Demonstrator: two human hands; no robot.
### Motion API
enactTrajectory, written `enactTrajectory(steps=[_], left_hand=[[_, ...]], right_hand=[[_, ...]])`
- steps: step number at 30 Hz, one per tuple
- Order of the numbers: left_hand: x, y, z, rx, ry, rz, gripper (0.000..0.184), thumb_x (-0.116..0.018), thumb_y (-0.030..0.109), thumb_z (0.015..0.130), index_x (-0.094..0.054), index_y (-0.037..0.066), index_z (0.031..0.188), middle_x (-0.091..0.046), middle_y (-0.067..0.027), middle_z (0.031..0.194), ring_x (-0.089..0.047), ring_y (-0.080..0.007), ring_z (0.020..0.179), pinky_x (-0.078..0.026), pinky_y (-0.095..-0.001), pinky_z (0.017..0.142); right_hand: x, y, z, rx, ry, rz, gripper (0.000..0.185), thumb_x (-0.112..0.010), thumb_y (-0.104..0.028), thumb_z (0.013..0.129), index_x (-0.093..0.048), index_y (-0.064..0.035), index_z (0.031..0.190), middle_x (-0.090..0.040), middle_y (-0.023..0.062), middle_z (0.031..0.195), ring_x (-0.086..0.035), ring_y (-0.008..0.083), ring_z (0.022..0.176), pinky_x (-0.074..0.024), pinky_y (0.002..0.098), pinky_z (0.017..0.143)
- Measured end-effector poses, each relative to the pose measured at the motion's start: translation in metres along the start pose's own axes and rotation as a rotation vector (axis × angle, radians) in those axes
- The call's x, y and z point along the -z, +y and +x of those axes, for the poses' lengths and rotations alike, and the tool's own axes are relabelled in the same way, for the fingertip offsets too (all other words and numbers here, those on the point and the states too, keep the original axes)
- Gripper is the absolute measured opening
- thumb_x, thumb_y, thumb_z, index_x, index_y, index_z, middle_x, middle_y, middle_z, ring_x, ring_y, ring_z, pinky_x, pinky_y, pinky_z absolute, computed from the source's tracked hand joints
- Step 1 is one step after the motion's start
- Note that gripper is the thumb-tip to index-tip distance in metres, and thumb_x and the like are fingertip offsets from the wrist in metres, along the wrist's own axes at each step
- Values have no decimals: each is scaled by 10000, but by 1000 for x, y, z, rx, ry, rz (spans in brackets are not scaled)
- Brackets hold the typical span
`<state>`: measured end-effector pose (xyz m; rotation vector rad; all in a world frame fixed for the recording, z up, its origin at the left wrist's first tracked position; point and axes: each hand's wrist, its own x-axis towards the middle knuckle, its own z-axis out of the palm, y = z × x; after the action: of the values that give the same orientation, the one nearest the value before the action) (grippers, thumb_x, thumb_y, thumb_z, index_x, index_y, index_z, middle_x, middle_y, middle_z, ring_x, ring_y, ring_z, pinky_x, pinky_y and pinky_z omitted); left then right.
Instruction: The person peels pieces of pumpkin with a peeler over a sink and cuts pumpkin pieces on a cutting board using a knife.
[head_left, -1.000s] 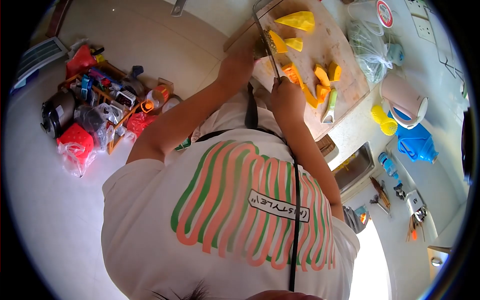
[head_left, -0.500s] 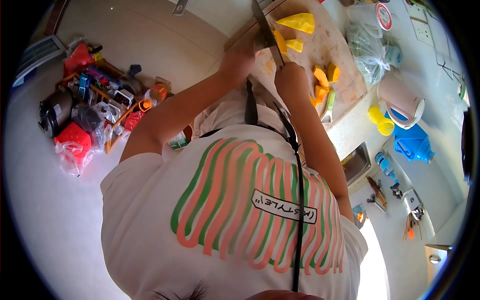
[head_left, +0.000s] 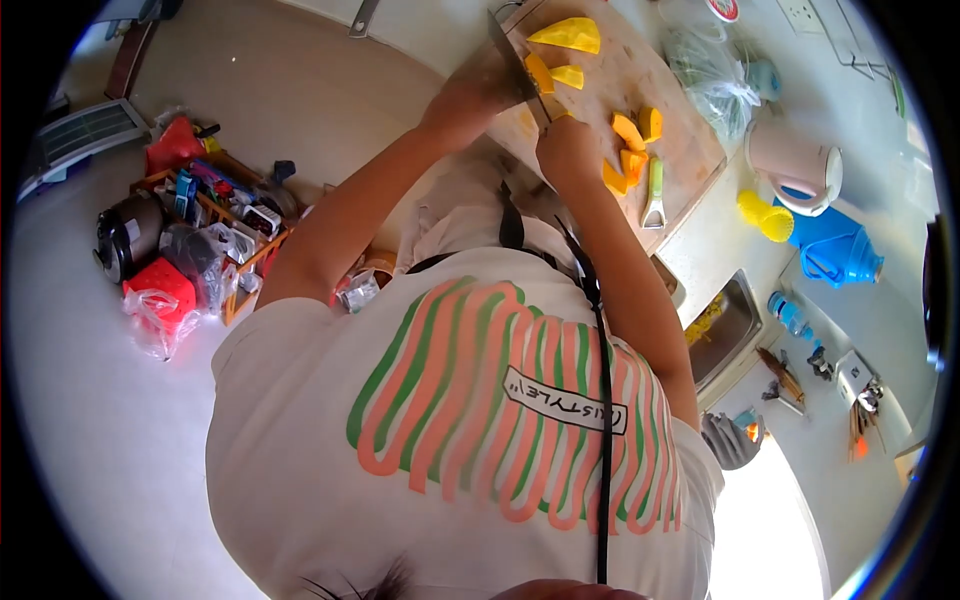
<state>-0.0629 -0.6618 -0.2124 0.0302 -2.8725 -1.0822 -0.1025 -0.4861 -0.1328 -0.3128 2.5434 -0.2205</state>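
Note:
My right hand (head_left: 568,150) is closed around the handle of a kitchen knife (head_left: 516,62), whose blade points up and to the left over a wooden cutting board (head_left: 690,120). On the blade's left side is my left hand (head_left: 468,108), its fingers seemingly curled but dark and partly hidden; what they hold cannot be made out. Close to the blade lie an orange pumpkin piece (head_left: 539,74) and a small yellow wedge (head_left: 568,77). A larger yellow wedge (head_left: 570,35) rests farther back. Several pumpkin chunks (head_left: 633,163) sit at the right beside a green-handled peeler (head_left: 655,190).
Right of the board are a plastic bag (head_left: 715,90), a pale pitcher (head_left: 795,165), a blue jug (head_left: 840,252) and a metal sink (head_left: 725,325). A crowded wooden rack (head_left: 235,235) and a dark pot (head_left: 130,235) stand on the floor at left.
The view has shifted, so the board and its pieces appear a little farther left and more of the sink shows. My right hand still grips the knife, with my left hand beside the blade.

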Motion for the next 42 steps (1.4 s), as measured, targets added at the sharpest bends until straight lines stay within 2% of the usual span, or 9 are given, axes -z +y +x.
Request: enactTrajectory(steps=[5, 8, 12, 16, 19, 28, 37, 40, 42], left_hand=[[-32, -14, 14, 355, 518, -721, 243, -446, 237, 952, -514, 32, 1064, -582, -156, 934, -578, -278, 840, -458, -370, 743], [-56, -5, 16, 254, 597, -550, 232, -454, 211, 956, -509, 27, 1087, -578, -150, 987, -560, -247, 901, -439, -337, 771], [-18, 38, -8, -198, 303, 9, 297, -610, 151, 862, -509, 1, 1098, -537, -188, 1028, -502, -347, 910, -391, -431, 841], [-23, 28, -11, -59, 11, 23, 418, -663, 201, 822, -505, -20, 1139, -534, -198, 1038, -486, -374, 923, -391, -460, 815], [-39, 23, -11, -188, 284, 21, 344, -694, 151, 759, -592, 13, 1057, -606, -167, 929, -552, -377, 858, -426, -487, 728], [-55, 1, -11, -165, 295, 7, 491, -713, 218, 778, -534, -37, 1157, -576, -180, 897, -535, -368, 814, -417, -456, 732], [-59, -1, -20, -261, 262, 30, 484, -708, 247, 794, -516, -43, 1130, -559, -199, 1010, -526, -376, 882, -424, -437, 755], [-44, 11, -17, 46, 60, -194, 458, -686, 231, 821, -509, -45, 1140, -566, -199, 1051, -549, -364, 920, -442, -428, 809], [-44, 6, -18, 65, 208, -177, 424, -680, 231, 833, -521, -22, 1135, -577, -191, 1054, -572, -349, 917, -469, -412, 804]], right_hand=[[-14, 10, -17, 1, 98, 81, 284, -543, -229, 862, -663, 20, 800, -661, 243, 824, -653, 392, 786, -531, 457, 711], [-16, 9, -18, -30, 53, 69, 246, -548, -206, 849, -672, 7, 837, -667, 227, 866, -656, 375, 827, -531, 442, 731], [-4, 3, -23, -99, -41, 72, 210, -560, -166, 824, -688, -20, 904, -679, 205, 936, -662, 347, 905, -531, 416, 775], [-14, 8, -22, -159, -44, 120, 215, -567, -186, 825, -685, -21, 895, -681, 203, 912, -664, 354, 885, -531, 418, 773], [-9, 7, -25, -177, -85, 141, 214, -578, -189, 824, -681, -15, 895, -681, 205, 902, -665, 360, 868, -534, 420, 759], [0, -4, -9, 27, -24, -29, 298, -532, -218, 873, -657, 31, 766, -634, 239, 725, -641, 400, 719, -524, 461, 684], [-28, 14, 41, -10, 4, 109, 312, -597, -286, 852, -665, 19, 853, -660, 246, 879, -642, 399, 853, -521, 463, 739], [-21, 21, 41, 37, 1, 117, 349, -608, -301, 846, -666, 40, 801, -650, 263, 846, -633, 420, 827, -512, 473, 738], [-10, 22, 41, 61, 10, 182, 384, -628, -311, 835, -660, 64, 761, -629, 289, 794, -624, 437, 792, -505, 475, 720]])
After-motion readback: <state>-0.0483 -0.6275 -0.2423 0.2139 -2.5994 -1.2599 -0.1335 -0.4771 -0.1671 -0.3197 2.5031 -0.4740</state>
